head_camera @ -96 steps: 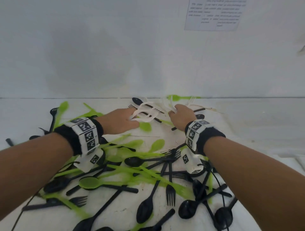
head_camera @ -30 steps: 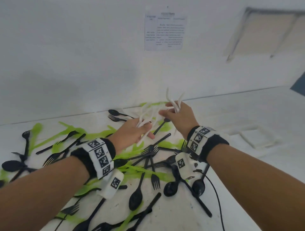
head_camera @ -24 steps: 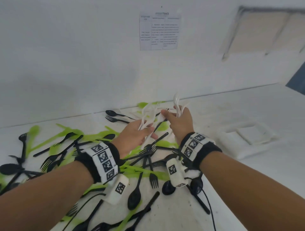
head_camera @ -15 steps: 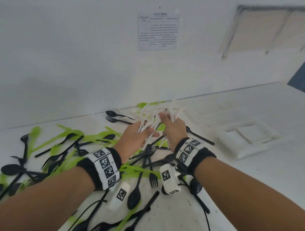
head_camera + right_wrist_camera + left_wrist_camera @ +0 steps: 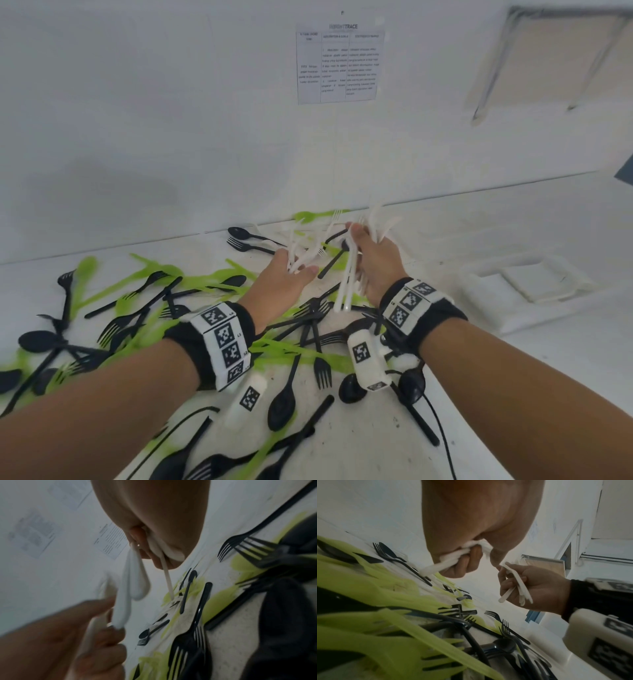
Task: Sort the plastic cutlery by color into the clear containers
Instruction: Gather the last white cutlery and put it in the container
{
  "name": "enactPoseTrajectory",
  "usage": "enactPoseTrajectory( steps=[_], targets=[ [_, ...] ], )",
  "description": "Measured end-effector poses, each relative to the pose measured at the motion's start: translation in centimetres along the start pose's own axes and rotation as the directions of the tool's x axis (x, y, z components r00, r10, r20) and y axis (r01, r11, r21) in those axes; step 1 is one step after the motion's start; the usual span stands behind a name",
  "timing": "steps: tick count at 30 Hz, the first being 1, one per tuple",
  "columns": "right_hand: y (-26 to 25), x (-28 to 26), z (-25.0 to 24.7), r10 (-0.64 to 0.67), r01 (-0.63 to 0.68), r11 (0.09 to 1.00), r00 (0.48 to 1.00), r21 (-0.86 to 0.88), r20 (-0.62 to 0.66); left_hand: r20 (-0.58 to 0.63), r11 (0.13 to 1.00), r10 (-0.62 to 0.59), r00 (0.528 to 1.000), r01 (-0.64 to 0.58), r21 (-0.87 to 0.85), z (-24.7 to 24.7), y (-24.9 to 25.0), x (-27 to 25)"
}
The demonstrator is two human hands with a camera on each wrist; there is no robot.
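Observation:
Both hands are raised over the far middle of the pile, each holding a bunch of white plastic cutlery. My left hand [image 5: 289, 270] grips white cutlery [image 5: 301, 251], its fingers curled round the handles [image 5: 447, 561]. My right hand [image 5: 371, 255] grips a second bunch of white cutlery [image 5: 347, 284] with handles hanging down and heads fanning up; the same bunch [image 5: 132, 577] shows in the right wrist view. Black cutlery [image 5: 291, 387] and green cutlery [image 5: 294, 353] lie scattered on the white table [image 5: 359, 445]. A clear container [image 5: 524, 284] sits at the right.
The white wall [image 5: 171, 137] rises just behind the pile, with a printed sheet [image 5: 339, 63] taped to it. A black cable [image 5: 442, 435] runs down from my right wrist. Black forks and a spoon [image 5: 245, 238] lie by the wall.
Both hands have lifted off the table with white cutlery and drawn close together. The head view has swung up and right, bringing the clear container into sight.

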State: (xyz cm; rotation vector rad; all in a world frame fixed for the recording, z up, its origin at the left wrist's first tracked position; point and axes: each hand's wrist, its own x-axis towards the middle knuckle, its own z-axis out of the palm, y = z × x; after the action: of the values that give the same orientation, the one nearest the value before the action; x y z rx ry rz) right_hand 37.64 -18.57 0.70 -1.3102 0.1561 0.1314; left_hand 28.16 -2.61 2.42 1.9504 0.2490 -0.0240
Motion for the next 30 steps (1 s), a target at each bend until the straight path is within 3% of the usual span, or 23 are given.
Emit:
enactPoseTrajectory(
  steps=[3,5,9,16,22,28,30],
  targets=[
    [0.9,-0.9,1.3,0.023,-0.023,1.0,0.997,0.005,0.075,0.022,0.996,-0.047,0.999,0.049,-0.072,0.2,0.2,0.5],
    [1.4,-1.2,2.0,0.031,-0.033,0.999,0.994,0.02,0.101,-0.011,0.999,-0.01,1.0,0.009,-0.051,0.3,0.1,0.8],
    [2.0,-1.5,2.2,0.026,-0.025,0.999,0.996,-0.022,0.089,-0.041,0.997,0.05,0.998,-0.052,-0.053,0.6,0.5,1.2],
    [2.7,-1.3,2.4,0.039,-0.036,0.999,0.996,-0.03,0.085,-0.014,0.983,0.042,0.999,-0.044,-0.176,1.3,-0.1,1.4],
    [1.4,0.1,1.2,0.012,-0.009,1.0,0.993,0.023,-0.122,-0.074,0.955,-0.058,0.996,0.034,-0.294,0.3,-0.8,1.6],
    [1.0,-1.4,2.6,0.083,-0.087,0.996,0.978,0.014,0.19,0.047,0.931,-0.035,0.998,0.049,-0.362,0.7,0.3,1.3],
    [1.4,-1.6,2.9,0.09,-0.098,0.995,0.968,0.024,0.236,0.066,0.927,-0.02,0.998,0.043,-0.373,0.9,0.4,1.3]
  ],
)
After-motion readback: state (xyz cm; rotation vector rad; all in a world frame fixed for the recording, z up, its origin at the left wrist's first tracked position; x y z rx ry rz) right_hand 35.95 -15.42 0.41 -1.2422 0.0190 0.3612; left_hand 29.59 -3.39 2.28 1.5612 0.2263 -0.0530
